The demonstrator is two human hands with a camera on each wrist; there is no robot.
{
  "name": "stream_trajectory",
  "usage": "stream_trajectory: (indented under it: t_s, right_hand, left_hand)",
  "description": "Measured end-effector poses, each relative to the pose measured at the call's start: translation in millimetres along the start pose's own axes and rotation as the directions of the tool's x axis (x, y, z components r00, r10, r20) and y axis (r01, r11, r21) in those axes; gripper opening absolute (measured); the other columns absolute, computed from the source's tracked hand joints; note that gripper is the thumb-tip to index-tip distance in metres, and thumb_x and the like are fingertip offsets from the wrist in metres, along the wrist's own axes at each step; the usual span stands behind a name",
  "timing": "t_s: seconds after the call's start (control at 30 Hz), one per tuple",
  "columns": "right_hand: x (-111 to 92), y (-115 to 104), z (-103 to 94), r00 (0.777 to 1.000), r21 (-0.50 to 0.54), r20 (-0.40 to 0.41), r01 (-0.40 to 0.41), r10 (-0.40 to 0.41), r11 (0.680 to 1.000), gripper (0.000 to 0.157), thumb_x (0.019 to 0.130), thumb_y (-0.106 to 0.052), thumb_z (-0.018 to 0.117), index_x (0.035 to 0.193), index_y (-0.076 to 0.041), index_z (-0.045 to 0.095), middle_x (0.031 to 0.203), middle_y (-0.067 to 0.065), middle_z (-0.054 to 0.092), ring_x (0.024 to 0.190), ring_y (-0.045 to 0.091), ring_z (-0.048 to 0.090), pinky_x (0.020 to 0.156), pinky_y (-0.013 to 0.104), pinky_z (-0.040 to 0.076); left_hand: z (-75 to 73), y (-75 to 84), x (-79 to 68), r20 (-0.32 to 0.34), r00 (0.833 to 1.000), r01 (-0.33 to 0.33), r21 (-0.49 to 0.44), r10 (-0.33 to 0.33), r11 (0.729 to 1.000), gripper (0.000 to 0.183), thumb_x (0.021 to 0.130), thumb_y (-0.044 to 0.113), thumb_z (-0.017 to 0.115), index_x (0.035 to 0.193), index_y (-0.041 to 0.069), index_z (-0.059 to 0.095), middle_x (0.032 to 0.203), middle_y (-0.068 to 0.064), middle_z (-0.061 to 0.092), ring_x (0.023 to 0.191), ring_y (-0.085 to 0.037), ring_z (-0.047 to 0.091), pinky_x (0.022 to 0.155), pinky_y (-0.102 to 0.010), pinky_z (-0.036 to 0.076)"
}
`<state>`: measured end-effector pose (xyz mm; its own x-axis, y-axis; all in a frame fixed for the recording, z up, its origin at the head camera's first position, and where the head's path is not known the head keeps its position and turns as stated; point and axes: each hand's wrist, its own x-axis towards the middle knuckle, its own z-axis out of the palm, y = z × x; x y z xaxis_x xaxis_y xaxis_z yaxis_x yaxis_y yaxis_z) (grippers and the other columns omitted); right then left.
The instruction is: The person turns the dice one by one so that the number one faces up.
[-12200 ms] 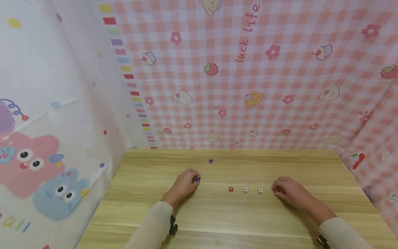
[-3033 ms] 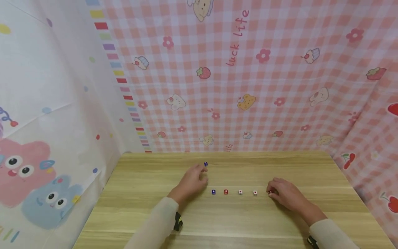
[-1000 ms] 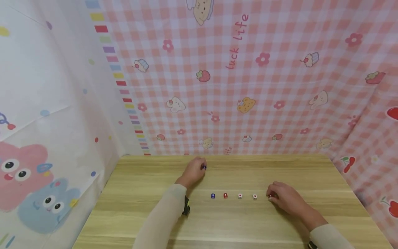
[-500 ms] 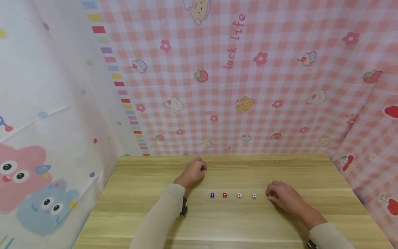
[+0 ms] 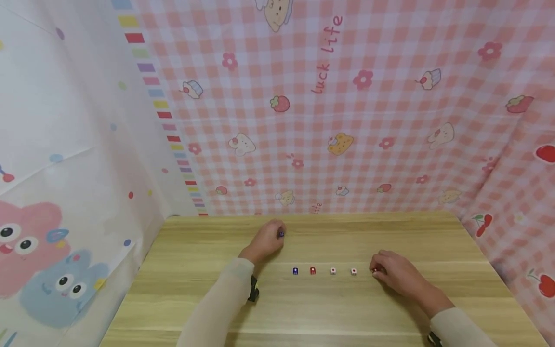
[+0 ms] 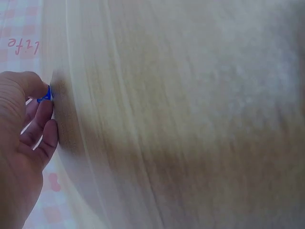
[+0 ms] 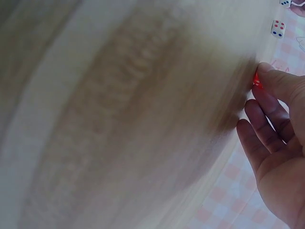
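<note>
Near the table's far edge, my left hand (image 5: 265,241) pinches a blue die (image 5: 281,234) between thumb and fingers. The left wrist view shows this blue die (image 6: 45,94) partly covered by the fingertips. At the right end of a row of dice, my right hand (image 5: 399,273) pinches a red die (image 5: 375,271), which shows as a red sliver between thumb and finger in the right wrist view. To its left, spaced apart in a line, stand a white die (image 5: 353,272), another white die (image 5: 333,271), a red die (image 5: 312,271) and a blue die (image 5: 295,271).
The wooden table (image 5: 338,308) has a pale grain line running along the row of dice. Behind it hangs a pink checked cloth (image 5: 312,120) with printed cartoons, and a white printed cloth (image 5: 86,193) covers the left side.
Earlier the left hand set a blue die at the row's left end, then reached to the far edge and took the other blue die. The right hand stays at the red die.
</note>
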<state>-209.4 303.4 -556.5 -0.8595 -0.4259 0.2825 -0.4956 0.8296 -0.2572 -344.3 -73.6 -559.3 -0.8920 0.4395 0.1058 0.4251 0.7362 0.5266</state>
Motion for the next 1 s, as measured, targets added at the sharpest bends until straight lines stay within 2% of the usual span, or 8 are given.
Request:
stream_trajectory:
  t_s: [0.23, 0.47, 0.73, 1.0]
  right_hand:
    - [-0.6, -1.6, 0.6, 1.0, 0.011, 0.02, -0.015, 0.014, 1.0, 0.02, 0.075, -0.015, 0.081, 0.081, -0.024, 0.064, 0.078, -0.013, 0.053, 0.072, -0.001, 0.047, 0.064, 0.024, 0.044]
    - [-0.3, -2.4, 0.2, 0.999, 0.007, 0.032, -0.032, 0.032, 0.999, 0.019, 0.076, -0.016, 0.08, 0.081, -0.024, 0.063, 0.078, -0.013, 0.053, 0.073, -0.001, 0.048, 0.065, 0.025, 0.045]
    - [1.1, -2.0, -1.1, 0.999, 0.002, 0.038, -0.036, 0.036, 0.999, 0.019, 0.077, -0.016, 0.08, 0.082, -0.023, 0.063, 0.078, -0.013, 0.053, 0.072, -0.001, 0.048, 0.065, 0.025, 0.046]
    - [1.0, -0.4, -1.2, 0.999, 0.006, 0.03, -0.027, 0.026, 1.0, 0.019, 0.077, -0.016, 0.08, 0.082, -0.023, 0.063, 0.077, -0.013, 0.052, 0.071, -0.001, 0.046, 0.064, 0.024, 0.044]
  left_hand:
    - [0.1, -2.0, -2.9, -0.002, 1.0, 0.016, 0.007, -0.016, 1.0, 0.019, 0.082, 0.001, 0.065, 0.097, 0.011, 0.065, 0.097, 0.001, 0.063, 0.092, -0.014, 0.059, 0.083, -0.028, 0.052]
    - [-1.8, -1.8, -4.0, -0.03, 0.999, -0.019, 0.031, 0.02, 0.999, 0.011, 0.085, 0.005, 0.066, 0.093, 0.012, 0.068, 0.094, 0.001, 0.064, 0.089, -0.013, 0.059, 0.081, -0.028, 0.052]
    - [-3.5, -1.0, -2.3, -0.03, 0.997, -0.065, 0.094, 0.069, 0.993, 0.013, 0.083, 0.005, 0.065, 0.093, 0.011, 0.07, 0.09, 0.001, 0.061, 0.083, -0.013, 0.055, 0.076, -0.028, 0.051]
    - [-4.2, 4.8, -2.9, -0.01, 0.997, -0.077, 0.167, 0.08, 0.983, 0.02, 0.081, 0.002, 0.063, 0.095, 0.013, 0.073, 0.092, 0.002, 0.061, 0.083, -0.01, 0.056, 0.074, -0.023, 0.052]
